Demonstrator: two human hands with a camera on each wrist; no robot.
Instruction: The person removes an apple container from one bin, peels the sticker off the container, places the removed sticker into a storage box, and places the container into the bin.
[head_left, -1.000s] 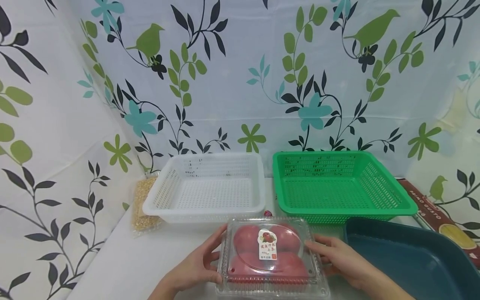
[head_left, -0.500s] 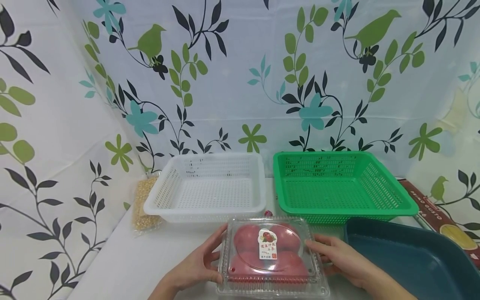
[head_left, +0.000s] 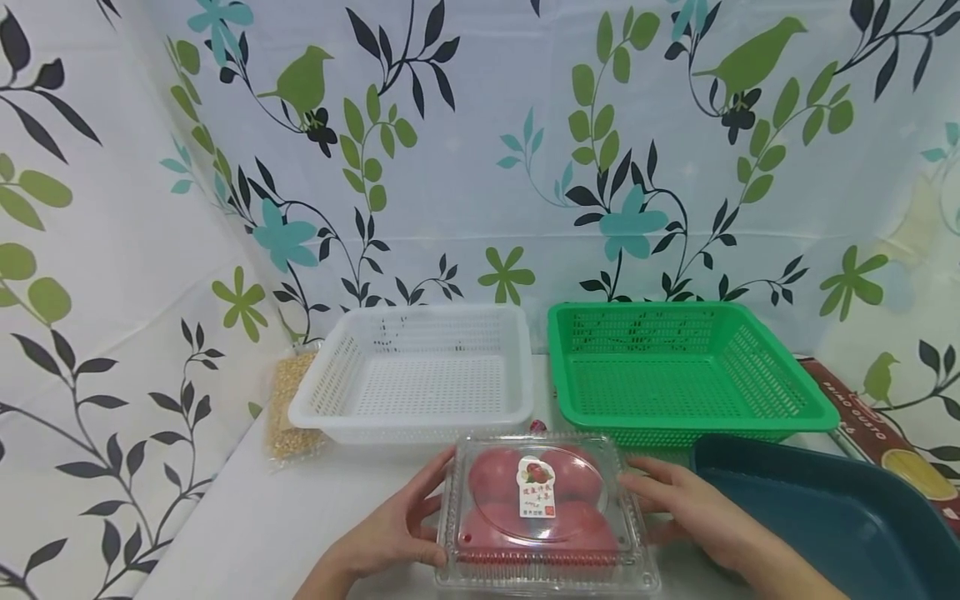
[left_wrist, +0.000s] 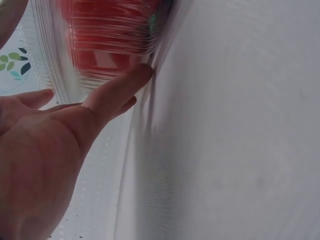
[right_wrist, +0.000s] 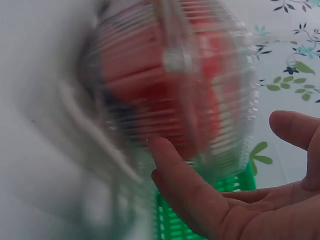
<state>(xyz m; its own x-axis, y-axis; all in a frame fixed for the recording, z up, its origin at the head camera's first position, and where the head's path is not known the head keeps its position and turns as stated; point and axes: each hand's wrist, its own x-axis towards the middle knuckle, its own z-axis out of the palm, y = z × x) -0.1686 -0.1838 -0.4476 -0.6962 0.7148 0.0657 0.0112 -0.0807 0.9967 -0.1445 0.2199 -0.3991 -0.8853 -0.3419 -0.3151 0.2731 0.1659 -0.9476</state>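
A clear plastic clamshell box (head_left: 540, 521) of large red round fruits, with a white label on its lid, sits on the table at the front in the head view. My left hand (head_left: 390, 529) lies along its left side, the thumb near the front corner. In the left wrist view the fingers (left_wrist: 117, 95) of that hand are nearly straight against the box's ribbed wall. On the other side, my right hand (head_left: 693, 512) is at the right edge. In the right wrist view its thumb stands away from the box, and the fingertips are by the wall; firm contact is unclear.
Behind the box stand a white basket (head_left: 427, 429) and a green basket (head_left: 693, 425). A dark blue tray (head_left: 825, 517) is to the right, with a brown package (head_left: 870, 417) beyond. A bag of grains (head_left: 288, 417) leans at far left. Patterned cloth (head_left: 450, 200) hangs behind.
My right hand has shifted slightly right, its fingertips drawing back from the lid towards the box's edge. The left hand and the box stay in place.
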